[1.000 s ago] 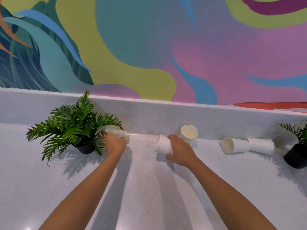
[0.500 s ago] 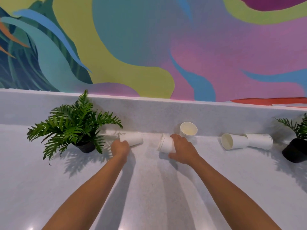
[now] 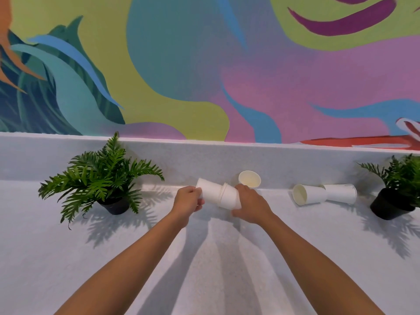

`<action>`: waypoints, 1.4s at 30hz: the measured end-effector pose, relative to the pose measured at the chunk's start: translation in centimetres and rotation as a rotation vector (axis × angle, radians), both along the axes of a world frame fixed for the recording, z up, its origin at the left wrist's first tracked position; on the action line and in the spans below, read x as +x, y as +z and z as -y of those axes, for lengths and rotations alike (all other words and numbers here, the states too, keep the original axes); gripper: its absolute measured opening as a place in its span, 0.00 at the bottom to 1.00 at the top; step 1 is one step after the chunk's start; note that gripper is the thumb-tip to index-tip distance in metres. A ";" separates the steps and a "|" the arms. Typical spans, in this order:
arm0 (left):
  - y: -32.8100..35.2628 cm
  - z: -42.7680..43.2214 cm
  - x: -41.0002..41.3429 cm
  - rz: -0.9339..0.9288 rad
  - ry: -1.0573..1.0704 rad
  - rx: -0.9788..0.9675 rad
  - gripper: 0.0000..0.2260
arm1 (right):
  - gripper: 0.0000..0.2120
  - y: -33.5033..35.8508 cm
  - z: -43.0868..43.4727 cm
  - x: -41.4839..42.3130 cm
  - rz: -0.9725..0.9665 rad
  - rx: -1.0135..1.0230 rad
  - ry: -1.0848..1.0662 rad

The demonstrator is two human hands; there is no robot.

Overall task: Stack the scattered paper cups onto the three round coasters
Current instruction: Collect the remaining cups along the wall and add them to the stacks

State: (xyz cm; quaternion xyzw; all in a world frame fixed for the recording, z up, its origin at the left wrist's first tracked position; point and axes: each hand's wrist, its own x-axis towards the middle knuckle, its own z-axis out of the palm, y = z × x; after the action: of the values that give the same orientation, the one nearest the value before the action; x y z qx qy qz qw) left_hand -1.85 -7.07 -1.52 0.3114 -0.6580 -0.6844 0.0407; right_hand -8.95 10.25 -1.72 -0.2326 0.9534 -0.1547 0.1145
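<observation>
My left hand (image 3: 189,199) grips one white paper cup (image 3: 208,191) by its bottom end, held sideways. My right hand (image 3: 248,204) grips a second white cup (image 3: 230,197), and the left cup's mouth end sits pushed into it above the white counter. Just behind my right hand an upright cup (image 3: 249,179) stands by the back ledge. Two more cups lie on their sides to the right, one (image 3: 308,194) with its mouth facing me and one (image 3: 341,193) beyond it. No coasters are in view.
A green fern in a dark pot (image 3: 102,178) stands to the left of my hands. A second potted fern (image 3: 396,192) stands at the far right. The white counter (image 3: 216,258) ends at a low back ledge (image 3: 204,155) under a colourful mural wall.
My left hand carried its cup rightward from beside the left fern and lifted it. My right hand raised its cup, and the two cups now meet, one nested in the other.
</observation>
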 end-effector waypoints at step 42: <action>-2.4 -7.3 -8.7 -0.019 -0.710 -1.529 0.10 | 0.23 -2.2 -9.5 -4.0 0.267 -0.472 -0.343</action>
State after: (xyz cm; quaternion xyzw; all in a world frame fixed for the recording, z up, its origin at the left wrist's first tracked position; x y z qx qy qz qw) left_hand -10.54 0.26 -3.90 -0.0331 -0.9987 -0.0253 0.0284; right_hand -12.92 19.80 -3.95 -0.0662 0.8931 -0.4176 0.1535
